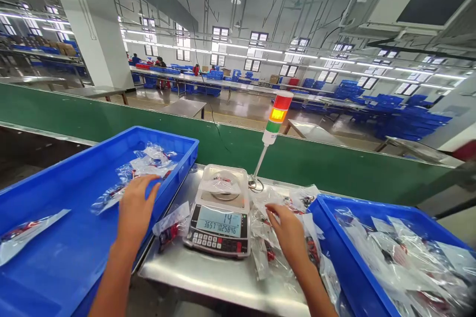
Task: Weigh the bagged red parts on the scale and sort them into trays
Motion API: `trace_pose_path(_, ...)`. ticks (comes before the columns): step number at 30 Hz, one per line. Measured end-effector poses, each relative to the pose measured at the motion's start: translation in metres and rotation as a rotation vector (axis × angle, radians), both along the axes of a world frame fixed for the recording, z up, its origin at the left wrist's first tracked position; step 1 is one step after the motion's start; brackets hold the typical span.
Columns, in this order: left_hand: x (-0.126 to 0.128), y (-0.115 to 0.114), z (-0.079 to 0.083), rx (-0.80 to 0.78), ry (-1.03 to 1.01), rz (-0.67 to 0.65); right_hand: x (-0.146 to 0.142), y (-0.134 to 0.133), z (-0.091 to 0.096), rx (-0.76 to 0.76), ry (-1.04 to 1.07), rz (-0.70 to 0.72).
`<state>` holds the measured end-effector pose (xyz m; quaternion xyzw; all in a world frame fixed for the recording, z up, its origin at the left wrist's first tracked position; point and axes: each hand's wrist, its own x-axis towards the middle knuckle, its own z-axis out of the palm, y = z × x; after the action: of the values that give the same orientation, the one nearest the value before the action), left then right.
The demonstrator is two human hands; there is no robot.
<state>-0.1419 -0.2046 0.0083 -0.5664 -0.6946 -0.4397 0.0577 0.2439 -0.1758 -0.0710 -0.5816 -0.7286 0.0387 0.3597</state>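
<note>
At eight o'clock the frame's edge cuts off one blue plastic tray (55,252), at four o'clock another blue tray (345,252), and the red-and-black parts inside the clear plastic bags (409,252) are too small to tell.

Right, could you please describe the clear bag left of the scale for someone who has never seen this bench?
On the steel table between two blue plastic trays, find the scale. Left of it, near the left hand, lies a clear bag with dark and red parts inside. It is the table's only bag on that side; the others heap up right of the scale.
</note>
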Motion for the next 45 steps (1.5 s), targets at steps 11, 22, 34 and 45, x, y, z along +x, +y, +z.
trace_pose_path(11,0.084,-0.023,-0.050,0.021,-0.132,-0.402,0.017,-0.032,-0.057,-0.070,0.003,-0.061)
trace_pose_path(22,0.102,-0.032,-0.056,0.077,-0.085,-0.466,0.039,-0.068,-0.015,0.018,0.296,-0.524)
trace_pose_path(34,0.086,0.025,-0.042,-0.010,0.027,-0.489,0.038,-0.082,0.012,-0.054,0.567,-0.530)
trace_pose_path(45,0.060,0.028,0.048,0.154,-0.215,-0.433,-0.064,0.039,0.113,0.231,0.271,0.132)
